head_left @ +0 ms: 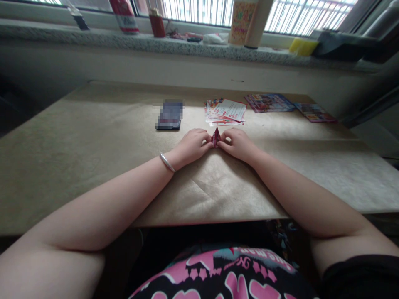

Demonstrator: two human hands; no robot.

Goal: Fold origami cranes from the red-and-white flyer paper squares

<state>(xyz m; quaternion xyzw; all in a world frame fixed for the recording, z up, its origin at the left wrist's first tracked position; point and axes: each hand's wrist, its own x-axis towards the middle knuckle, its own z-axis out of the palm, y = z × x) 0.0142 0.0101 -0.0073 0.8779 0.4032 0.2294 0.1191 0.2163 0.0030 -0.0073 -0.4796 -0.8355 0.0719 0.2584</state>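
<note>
- The small dark-red folded piece [215, 139], paper by the look of it, stood point up between the person's fingertips, well in from every edge of the table [77, 133]. Whether its base touched the tabletop I couldn't tell.
- The left hand [193, 144] pinched one side of it between thumb and fingers; the right hand [239, 144] gripped the opposite side the same way. Neither hand had let go.
- To my mind, a light, matched pinch suited it best: if one side were squeezed harder, the point would probably lean and the folds skew.
- Keeping the fingertips low, near the base, seemed wise, since it left the tip in sight (I caught myself holding my breath over that tip).
- Both forearms reached in across the table's near edge, a good steady prop for such fine work; the silvery bracelet [167, 162] on the left wrist sat away from the folds.
- Just beyond the hands, toward the far edge, a fan of printed cards [228, 111] lay loose, so any elbow-wide movement deserved care.
- A dark, phone-like slab [170, 116] lay left of those cards, and two colourful stacks [270, 102] [315, 112] lay toward the far right corner.
</note>
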